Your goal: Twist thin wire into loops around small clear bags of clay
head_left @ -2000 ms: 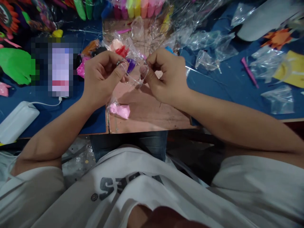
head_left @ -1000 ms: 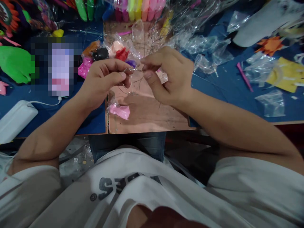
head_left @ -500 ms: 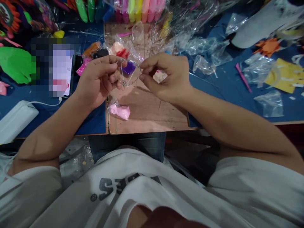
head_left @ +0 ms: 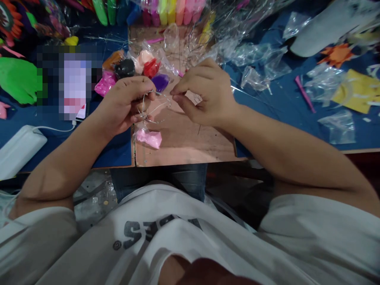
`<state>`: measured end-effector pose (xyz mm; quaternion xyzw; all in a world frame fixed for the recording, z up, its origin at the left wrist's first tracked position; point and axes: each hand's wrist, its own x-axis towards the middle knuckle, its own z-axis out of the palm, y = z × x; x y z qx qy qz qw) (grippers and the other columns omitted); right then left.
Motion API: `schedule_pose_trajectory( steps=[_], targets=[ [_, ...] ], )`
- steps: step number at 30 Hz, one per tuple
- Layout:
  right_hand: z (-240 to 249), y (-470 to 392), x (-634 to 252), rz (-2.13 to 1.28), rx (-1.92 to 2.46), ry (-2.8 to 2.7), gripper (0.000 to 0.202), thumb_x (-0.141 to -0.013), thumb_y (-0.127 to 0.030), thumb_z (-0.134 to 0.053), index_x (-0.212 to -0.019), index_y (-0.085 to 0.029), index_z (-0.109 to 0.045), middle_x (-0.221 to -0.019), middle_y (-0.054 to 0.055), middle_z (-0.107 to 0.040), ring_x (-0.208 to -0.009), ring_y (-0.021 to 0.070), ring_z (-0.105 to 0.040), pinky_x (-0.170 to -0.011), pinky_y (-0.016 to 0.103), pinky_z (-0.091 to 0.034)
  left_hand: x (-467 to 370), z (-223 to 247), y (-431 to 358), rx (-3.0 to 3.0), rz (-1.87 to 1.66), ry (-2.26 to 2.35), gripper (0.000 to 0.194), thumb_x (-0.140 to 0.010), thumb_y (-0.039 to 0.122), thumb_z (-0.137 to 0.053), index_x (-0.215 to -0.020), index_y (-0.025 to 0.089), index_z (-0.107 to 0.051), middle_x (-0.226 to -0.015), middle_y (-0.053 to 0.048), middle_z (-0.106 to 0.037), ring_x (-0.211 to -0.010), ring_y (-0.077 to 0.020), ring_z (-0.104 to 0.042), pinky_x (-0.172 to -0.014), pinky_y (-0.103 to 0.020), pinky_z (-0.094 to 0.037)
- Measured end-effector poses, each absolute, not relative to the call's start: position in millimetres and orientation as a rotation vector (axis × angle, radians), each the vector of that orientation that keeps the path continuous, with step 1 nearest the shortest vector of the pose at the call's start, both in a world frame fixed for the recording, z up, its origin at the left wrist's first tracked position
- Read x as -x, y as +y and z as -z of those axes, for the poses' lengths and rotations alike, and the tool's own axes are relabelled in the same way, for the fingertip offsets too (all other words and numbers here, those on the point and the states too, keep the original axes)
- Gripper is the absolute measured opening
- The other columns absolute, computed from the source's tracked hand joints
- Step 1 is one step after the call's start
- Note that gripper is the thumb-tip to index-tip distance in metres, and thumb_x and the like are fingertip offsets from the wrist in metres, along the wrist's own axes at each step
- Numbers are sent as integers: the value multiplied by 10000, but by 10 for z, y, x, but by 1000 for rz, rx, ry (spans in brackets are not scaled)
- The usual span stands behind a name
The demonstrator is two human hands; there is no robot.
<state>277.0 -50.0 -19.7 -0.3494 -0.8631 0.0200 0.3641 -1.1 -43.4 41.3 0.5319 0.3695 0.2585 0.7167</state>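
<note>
My left hand (head_left: 127,101) is closed, its thumb and fingers pinching a small frame of thin, bent silvery wire (head_left: 143,114). Several loops and loose ends of the frame stick out to the right over the wooden board. Thumb and forefinger of my right hand (head_left: 204,93) come together in a pinch at the tip of one wire strand. Just beyond the fingertips lie wrapped lumps of soft, clay-like material: purple (head_left: 160,82), red (head_left: 151,68) and black (head_left: 124,68). A pink wrapped lump (head_left: 149,138) rests below the wire frame.
The wooden board (head_left: 190,148) is set into the blue tabletop (head_left: 114,154). At left are a partly blurred phone (head_left: 75,85), a white power bank (head_left: 22,148) and a green lump (head_left: 19,79). Clear plastic bags (head_left: 255,79), a white bottle-like object (head_left: 323,31) and a yellow sheet (head_left: 353,91) lie right.
The wire frame has shifted left and turned in my left hand. My right hand has moved slightly left, its pinch now at a strand's tip.
</note>
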Motion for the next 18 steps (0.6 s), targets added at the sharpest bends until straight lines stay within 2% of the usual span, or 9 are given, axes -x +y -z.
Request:
schedule_pose_trajectory(
  steps=[3, 8, 11, 13, 15, 18],
  targets=[
    [156, -489, -2770, 72, 847, -2242, 306, -1261, -454, -531, -1177, -354, -809, -1135, 47, -894, -1085, 311, -820, -1030, 566, -581, 11, -435, -463, -1169, -553, 756, 430, -880, 473, -1018, -749, 222, -694, -546, 92, -385, -393, -59, -301, -402, -205, -380],
    [91, -515, -2771, 178, 932, -2262, 376, -1276, -452, -477, -1165, -336, -817, -1195, 57, -884, -1173, 320, -790, -1075, 562, -552, 33, -437, -480, -1226, -378, 675, 302, -927, 336, -928, -757, 200, -719, -568, 52, -539, -419, -81, -492, -450, -185, -483],
    [67, -545, -2759, 147, 959, -2275, 363, -1260, -443, -499, -1161, -325, -827, -1204, 67, -879, -1201, 345, -778, -1094, 586, -533, 46, -435, -477, -1253, -334, 659, 246, -941, 329, -920, -825, 191, -753, -600, 21, -627, -441, -99, -561, -431, -179, -450],
    [54, -565, -2746, 175, 912, -2270, 343, -1262, -424, -508, -1157, -320, -818, -1198, 60, -886, -1182, 335, -788, -1066, 576, -543, 49, -436, -482, -1287, -343, 681, 276, -948, 375, -957, -865, 183, -777, -592, 23, -620, -420, -91, -529, -406, -175, -389],
    [47, -579, -2733, 220, 861, -2253, 333, -1266, -405, -502, -1159, -322, -806, -1190, 52, -897, -1152, 319, -798, -1022, 558, -558, 48, -438, -495, -1320, -390, 717, 328, -966, 430, -980, -862, 184, -789, -559, 48, -554, -397, -73, -470, -405, -171, -343],
    [64, -585, -2723, 210, 867, -2264, 323, -1244, -394, -493, -1187, -373, -811, -1193, 37, -905, -1130, 331, -794, -1024, 572, -568, 39, -434, -512, -1326, -464, 730, 372, -1002, 491, -971, -833, 201, -810, -519, 74, -447, -396, -70, -431, -440, -180, -369]
  ],
)
